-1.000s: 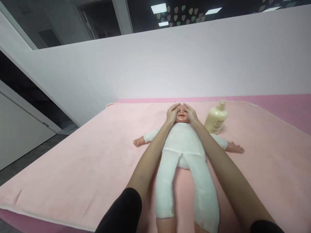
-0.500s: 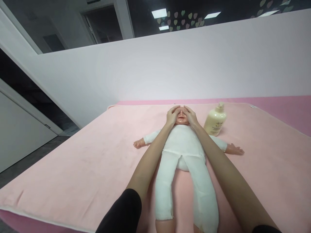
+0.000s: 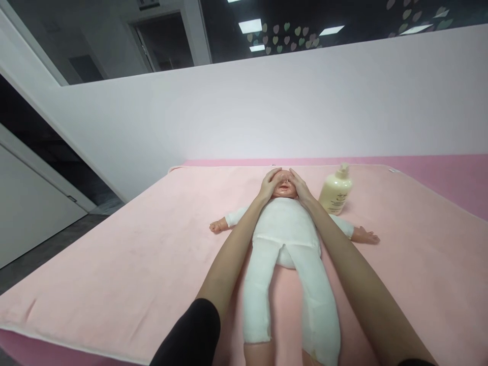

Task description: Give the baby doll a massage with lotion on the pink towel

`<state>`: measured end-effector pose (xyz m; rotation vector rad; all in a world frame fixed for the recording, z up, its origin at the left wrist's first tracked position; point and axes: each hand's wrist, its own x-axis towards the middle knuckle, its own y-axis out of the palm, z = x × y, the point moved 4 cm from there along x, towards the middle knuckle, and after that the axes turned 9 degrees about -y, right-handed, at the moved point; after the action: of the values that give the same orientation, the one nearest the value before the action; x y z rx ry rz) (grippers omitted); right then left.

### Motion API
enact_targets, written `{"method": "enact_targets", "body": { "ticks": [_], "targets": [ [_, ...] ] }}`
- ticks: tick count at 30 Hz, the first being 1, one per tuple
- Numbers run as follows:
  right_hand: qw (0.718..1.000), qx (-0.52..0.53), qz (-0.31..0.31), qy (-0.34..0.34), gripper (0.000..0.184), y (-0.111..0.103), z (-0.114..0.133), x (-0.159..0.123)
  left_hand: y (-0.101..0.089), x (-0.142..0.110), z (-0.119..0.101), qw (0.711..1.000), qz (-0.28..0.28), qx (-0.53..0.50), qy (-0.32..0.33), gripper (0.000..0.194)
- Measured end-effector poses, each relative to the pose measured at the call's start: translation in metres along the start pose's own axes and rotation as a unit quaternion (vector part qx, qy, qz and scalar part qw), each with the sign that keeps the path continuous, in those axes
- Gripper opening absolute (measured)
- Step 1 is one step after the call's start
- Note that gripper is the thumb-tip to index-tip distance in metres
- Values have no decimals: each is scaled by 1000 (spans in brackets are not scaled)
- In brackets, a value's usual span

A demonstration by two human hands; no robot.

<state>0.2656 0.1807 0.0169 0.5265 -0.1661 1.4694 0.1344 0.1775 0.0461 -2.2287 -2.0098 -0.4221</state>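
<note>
A baby doll (image 3: 286, 223) with a white cloth body lies on its back, arms spread and legs toward me. My left hand (image 3: 269, 184) rests along the left side of the doll's head (image 3: 284, 190), its fingers stretched over the brow. Against the other side lies my right hand (image 3: 300, 186), also open, with fingers extended toward the top of the head. The doll's mouth and chin show between my palms. My hands cover its cheeks and part of the eye area. Both forearms reach along the sides of the doll's body.
A pale yellow pump bottle (image 3: 336, 190) stands beside the doll's outstretched arm on the right. Under everything spreads a pink blanket (image 3: 152, 254). Behind it rises a white low wall (image 3: 267, 112) with dark glass above.
My fingers have shifted slightly outward and apart on the doll's head, so more of its forehead shows between them. The doll and bottle stay in place.
</note>
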Motion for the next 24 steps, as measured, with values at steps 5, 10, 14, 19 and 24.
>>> {"method": "enact_targets", "body": {
  "ticks": [5,10,14,19,24],
  "targets": [
    [999,5,9,35,79,1,9,-12,-3,-7,-3,998,49,36,21,47],
    [998,25,1,49,83,5,18,-18,-5,-8,-4,997,75,34,12,50],
    [996,57,9,73,89,4,24,-21,-9,-3,5,995,94,-4,-30,50],
    [996,63,5,70,82,-4,23,-19,-10,2,18,993,98,-42,-52,45],
    [993,91,8,80,74,-5,24,-20,-8,1,18,996,89,-4,-10,40]
  ]
}}
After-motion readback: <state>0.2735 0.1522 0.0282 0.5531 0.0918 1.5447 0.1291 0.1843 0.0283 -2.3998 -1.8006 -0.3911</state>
